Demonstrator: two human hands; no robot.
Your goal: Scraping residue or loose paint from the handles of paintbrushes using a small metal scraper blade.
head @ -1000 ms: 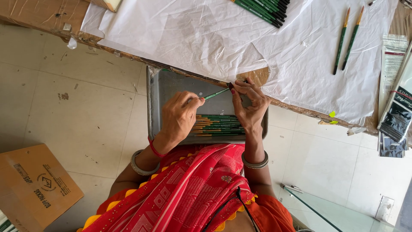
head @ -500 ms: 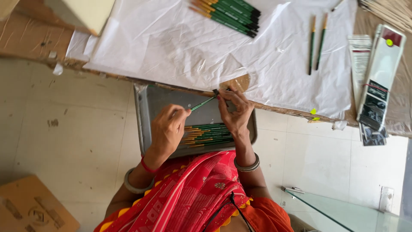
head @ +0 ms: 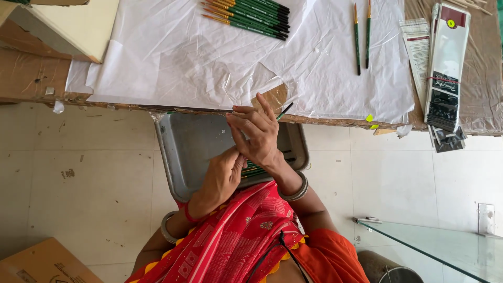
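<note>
Paintbrushes everywhere in this one. Both hands are up over the grey tray (head: 188,152) that sits on the lap, right under the near edge of the table (head: 31,78). The right hand (head: 257,133) is pinching a single green-handled brush (head: 283,110) — only the dark tip of it pokes out past the fingers toward the table edge, the rest is hidden in the grip. The left hand (head: 220,175) is curled in just below it, fingers tucked against the right palm; I can't tell whether it's gripping the brush's lower end or just steadying things.

A small batch of brushes (head: 257,169) lies in the tray under the wrists (mostly covered by the hands). Up on the white paper sheet (head: 157,57) there's a neat bundle of green brushes (head: 246,11) at the far edge, and two loose brushes (head: 361,34) lying side by side toward the right. Flat dark packets (head: 445,68) are stacked at the table's right end.

My take on doing this bit well: keep the pinch light and near the ferrule, let the other hand do the steadying low on the handle, and keep the bristle end clear of the fingers — squashed bristles would be the easy mistake here.
</note>
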